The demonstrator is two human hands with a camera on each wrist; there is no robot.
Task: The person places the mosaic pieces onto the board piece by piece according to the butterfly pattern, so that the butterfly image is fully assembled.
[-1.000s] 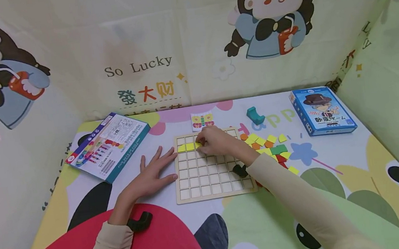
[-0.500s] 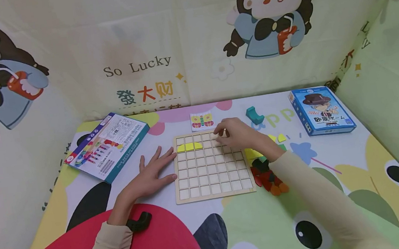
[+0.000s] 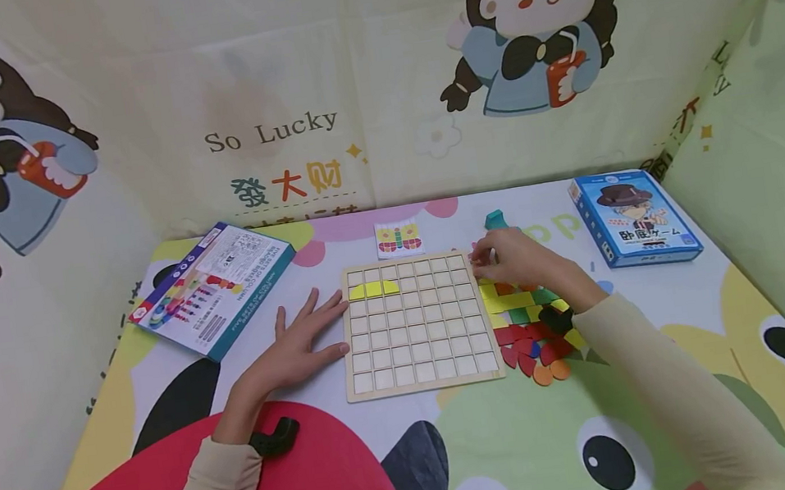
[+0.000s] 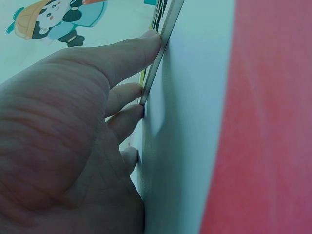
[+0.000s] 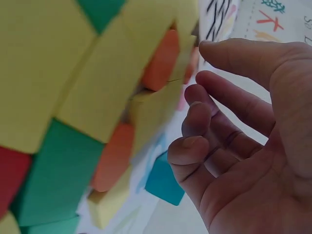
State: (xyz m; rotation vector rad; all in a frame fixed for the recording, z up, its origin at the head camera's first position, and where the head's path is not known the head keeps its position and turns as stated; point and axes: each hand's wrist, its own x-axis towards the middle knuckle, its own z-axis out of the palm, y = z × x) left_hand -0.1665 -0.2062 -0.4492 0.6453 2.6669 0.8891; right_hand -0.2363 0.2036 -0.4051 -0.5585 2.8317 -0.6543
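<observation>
A wooden grid board (image 3: 428, 386) lies mid-table, with a short row of yellow tiles (image 3: 373, 289) in its upper left cells. My left hand (image 3: 294, 349) lies flat with spread fingers, its fingertips at the board's left edge; in the left wrist view the thumb (image 4: 131, 56) touches that edge. Just past the board's upper right corner is my right hand (image 3: 517, 257), above a pile of coloured pieces (image 3: 507, 302). The right wrist view shows its fingers (image 5: 234, 97) loosely bent, with nothing between thumb and fingertips. Yellow, orange and green pieces (image 5: 68, 170) lie beside it.
A small butterfly pattern card (image 3: 398, 238) lies behind the board. The teal block (image 3: 495, 220) beyond my right hand is partly hidden. A white and teal box (image 3: 215, 289) lies at left, a blue game box (image 3: 633, 218) at back right. Red and orange pieces (image 3: 536, 350) lie nearest me.
My right hand has left the third yellow tile on the board and moved right, to above the pieces. My left hand has stayed at the board's edge.
</observation>
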